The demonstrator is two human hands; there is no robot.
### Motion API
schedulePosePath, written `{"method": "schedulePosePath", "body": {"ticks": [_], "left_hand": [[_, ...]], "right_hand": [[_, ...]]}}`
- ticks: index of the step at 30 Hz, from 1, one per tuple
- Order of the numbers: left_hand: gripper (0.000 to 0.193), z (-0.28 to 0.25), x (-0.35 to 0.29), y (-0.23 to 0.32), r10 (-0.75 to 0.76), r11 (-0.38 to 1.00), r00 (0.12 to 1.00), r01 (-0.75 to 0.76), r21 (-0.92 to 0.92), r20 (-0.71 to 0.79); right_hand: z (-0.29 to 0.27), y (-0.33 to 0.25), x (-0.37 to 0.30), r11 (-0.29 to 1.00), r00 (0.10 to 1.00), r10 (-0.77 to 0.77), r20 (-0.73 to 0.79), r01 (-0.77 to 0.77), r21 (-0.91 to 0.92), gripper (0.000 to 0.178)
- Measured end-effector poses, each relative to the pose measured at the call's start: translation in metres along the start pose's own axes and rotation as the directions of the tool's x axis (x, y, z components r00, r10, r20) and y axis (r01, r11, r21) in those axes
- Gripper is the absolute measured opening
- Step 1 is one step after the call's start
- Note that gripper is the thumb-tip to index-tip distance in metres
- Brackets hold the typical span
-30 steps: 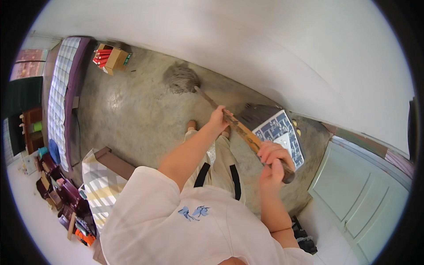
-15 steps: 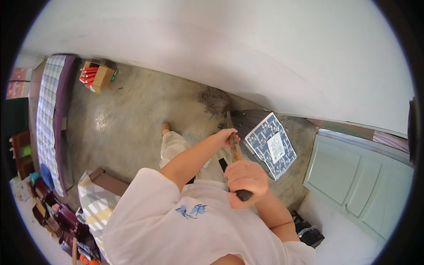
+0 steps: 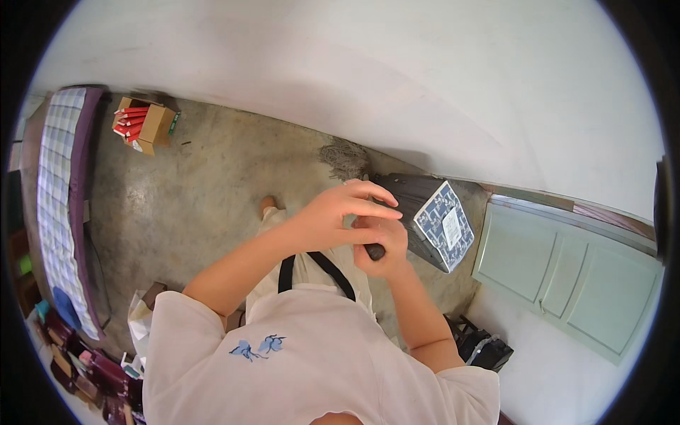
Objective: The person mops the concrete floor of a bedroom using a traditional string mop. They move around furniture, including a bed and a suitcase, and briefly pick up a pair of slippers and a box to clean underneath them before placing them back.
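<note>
Dark and rounded, the end of the mop handle (image 3: 375, 251) pokes out of the right hand (image 3: 392, 246), whose fingers wrap around it. The left hand (image 3: 341, 205) hovers just above, fingers loosely spread; whether they touch the shaft I cannot tell. Rightward stands a blue patterned box (image 3: 432, 224). Beyond the hands, the grey mop head (image 3: 343, 157) lies beside the white wall (image 3: 425, 78).

Carton (image 3: 157, 127) left of mop head (image 3: 343, 158)

Grey mop (image 3: 343, 157), blue patterned panel (image 3: 434, 218), pale green door (image 3: 559, 269)
</note>
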State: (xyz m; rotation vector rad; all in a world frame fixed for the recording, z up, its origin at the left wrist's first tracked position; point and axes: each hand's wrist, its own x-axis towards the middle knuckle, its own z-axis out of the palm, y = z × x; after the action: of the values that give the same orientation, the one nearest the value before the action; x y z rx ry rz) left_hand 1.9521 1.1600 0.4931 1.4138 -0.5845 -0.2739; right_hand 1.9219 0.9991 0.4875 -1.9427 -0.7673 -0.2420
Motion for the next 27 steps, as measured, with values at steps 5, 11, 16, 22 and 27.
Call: {"method": "schedulePosePath", "body": {"ticks": [5,11,16,22,27], "left_hand": [[0.011,0.005,-0.01,-0.004,-0.116,0.982,0.989,0.101,-0.157,-0.087],[0.005,0.007,-0.01,-0.035,-0.431,0.9,0.84,0.374,-0.224,-0.33],[0.006,0.017,0.015,-0.031,-0.43,0.902,0.824,0.376,-0.211,-0.368],[0.009,0.068,0.06,0.011,-0.416,0.906,0.887,0.385,-0.178,-0.198],[0.022,0.099,0.084,0.015,-0.456,0.869,0.886,0.424,-0.254,-0.082]], "right_hand": [[-0.003,0.0,-0.003,0.995,0.996,0.045,0.07,-0.039,-0.097,0.025],[-0.047,-0.002,-0.002,0.997,0.997,0.06,-0.04,-0.058,0.042,0.022],[-0.089,0.006,-0.022,0.996,0.985,0.089,-0.148,-0.084,0.039,0.043],[-0.134,0.011,-0.039,0.995,0.987,0.028,-0.155,-0.043,-0.095,0.041],[-0.152,0.012,-0.048,0.999,0.977,0.012,-0.214,-0.021,-0.04,0.039]]}}
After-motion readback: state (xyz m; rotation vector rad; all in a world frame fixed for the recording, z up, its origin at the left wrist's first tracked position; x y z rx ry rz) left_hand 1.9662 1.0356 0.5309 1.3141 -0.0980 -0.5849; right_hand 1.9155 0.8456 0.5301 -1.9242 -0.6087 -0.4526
